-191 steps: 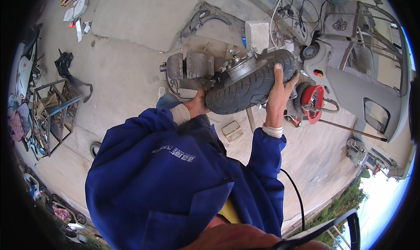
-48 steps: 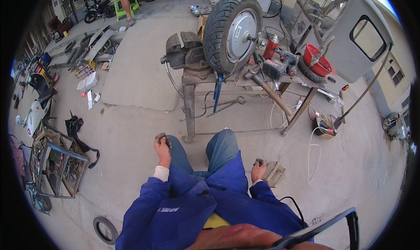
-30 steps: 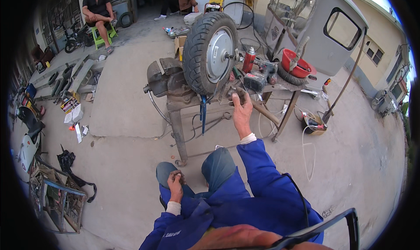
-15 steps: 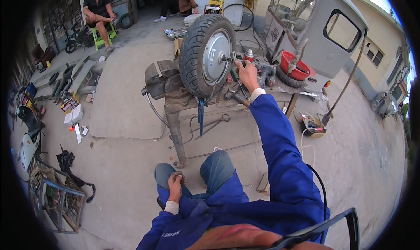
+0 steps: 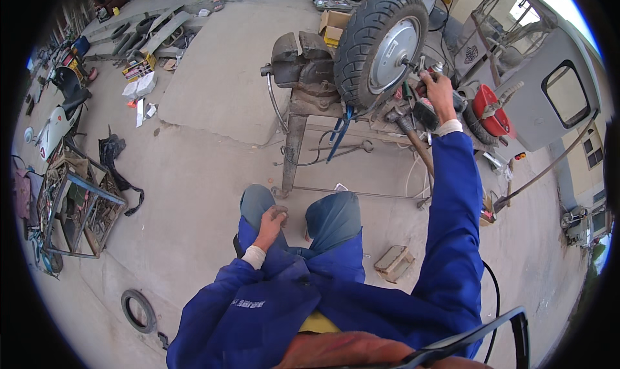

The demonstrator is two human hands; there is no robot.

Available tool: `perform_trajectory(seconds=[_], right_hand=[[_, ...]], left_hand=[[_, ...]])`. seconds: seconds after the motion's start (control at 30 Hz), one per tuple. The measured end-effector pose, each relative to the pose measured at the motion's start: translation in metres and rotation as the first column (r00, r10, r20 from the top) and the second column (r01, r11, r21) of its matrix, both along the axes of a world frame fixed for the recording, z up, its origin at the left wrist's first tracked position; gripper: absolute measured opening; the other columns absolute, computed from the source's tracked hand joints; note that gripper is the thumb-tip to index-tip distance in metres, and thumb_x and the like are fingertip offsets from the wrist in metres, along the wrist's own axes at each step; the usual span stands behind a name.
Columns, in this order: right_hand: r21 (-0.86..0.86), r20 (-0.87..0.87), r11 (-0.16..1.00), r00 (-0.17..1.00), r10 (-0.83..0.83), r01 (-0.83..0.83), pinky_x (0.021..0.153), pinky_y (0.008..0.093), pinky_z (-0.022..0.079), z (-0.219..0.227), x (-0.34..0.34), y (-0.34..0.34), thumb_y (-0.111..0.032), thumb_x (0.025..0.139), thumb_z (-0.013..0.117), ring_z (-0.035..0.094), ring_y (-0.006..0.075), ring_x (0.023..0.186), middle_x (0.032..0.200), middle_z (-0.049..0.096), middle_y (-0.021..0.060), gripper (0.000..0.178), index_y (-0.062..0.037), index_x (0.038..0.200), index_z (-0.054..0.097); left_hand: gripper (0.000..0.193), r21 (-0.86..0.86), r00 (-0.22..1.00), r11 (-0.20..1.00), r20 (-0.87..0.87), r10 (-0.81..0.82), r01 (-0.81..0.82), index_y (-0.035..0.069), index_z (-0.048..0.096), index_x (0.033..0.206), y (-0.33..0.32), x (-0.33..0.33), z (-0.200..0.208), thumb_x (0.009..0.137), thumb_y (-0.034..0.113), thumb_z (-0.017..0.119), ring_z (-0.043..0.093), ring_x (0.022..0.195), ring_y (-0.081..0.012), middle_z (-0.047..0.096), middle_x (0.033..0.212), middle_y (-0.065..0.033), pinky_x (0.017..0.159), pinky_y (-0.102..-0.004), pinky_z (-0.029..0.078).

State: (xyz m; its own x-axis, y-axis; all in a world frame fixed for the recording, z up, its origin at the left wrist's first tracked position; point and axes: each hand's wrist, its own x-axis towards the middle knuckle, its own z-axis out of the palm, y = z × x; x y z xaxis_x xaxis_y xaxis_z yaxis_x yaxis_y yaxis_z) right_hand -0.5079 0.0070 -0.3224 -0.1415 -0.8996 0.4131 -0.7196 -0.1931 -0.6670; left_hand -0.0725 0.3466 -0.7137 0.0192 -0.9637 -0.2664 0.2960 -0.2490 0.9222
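Right hand (image 5: 437, 92), one of two bare hands in view, reaches to the upper right of the frame, its fingers bent inward just beside the one dark axle (image 5: 406, 62) of a wheel; whether they close on anything cannot be told. Left hand (image 5: 272, 222) is near the centre of the frame, over the lap, fingers curled; its inside is hidden, so I cannot tell if it holds something.

One wheel (image 5: 381, 51) stands upright, slightly tilted, in the upper middle of the frame, with one silver hub (image 5: 392, 54) facing right and one black treaded tyre around it. Just left of it is one vise (image 5: 310, 62), mounted on one metal bench (image 5: 294, 146). Two blue handles (image 5: 339, 136) hang below the wheel. One hammer (image 5: 418, 143) lies to the right, handle slanting down past the bench edge, and one red basin (image 5: 496, 122) sits farther right.

One wooden block (image 5: 394, 263) is on the floor at lower right of centre, one loose tyre (image 5: 133, 313) at lower left, and one metal rack (image 5: 81, 204) of scrap at the left.
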Motion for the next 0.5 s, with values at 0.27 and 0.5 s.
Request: perform_trajectory(seconds=[0.27,0.5], right_hand=[[-0.124,-0.068,0.992,0.997,0.023,-0.031,0.067,0.0403,0.055,0.0,0.003,0.008,-0.032,0.101,0.076,0.074,0.0267,0.074,0.086,0.078,0.0143,0.04,0.0062,0.108,0.071],[0.078,0.402,0.992,0.914,0.061,-0.1,0.048,0.0287,0.044,0.006,0.013,0.002,-0.031,0.105,0.075,0.059,0.0109,0.054,0.074,0.071,0.0057,0.036,0.0035,0.096,0.073]], left_hand=[[0.018,-0.113,0.977,0.993,0.212,-0.009,0.034,0.0,0.067,0.12,-0.014,-0.01,0.033,0.102,0.005,0.064,0.062,0.079,-0.0112,0.069,0.094,-0.0027,0.073,-0.0281,0.051],[0.069,-0.661,0.767,0.714,0.575,0.285,0.23,-0.001,0.055,0.144,-0.175,-0.017,0.284,0.094,0.036,0.084,0.067,0.105,-0.0232,0.067,0.121,-0.0142,0.092,-0.0367,0.055]])
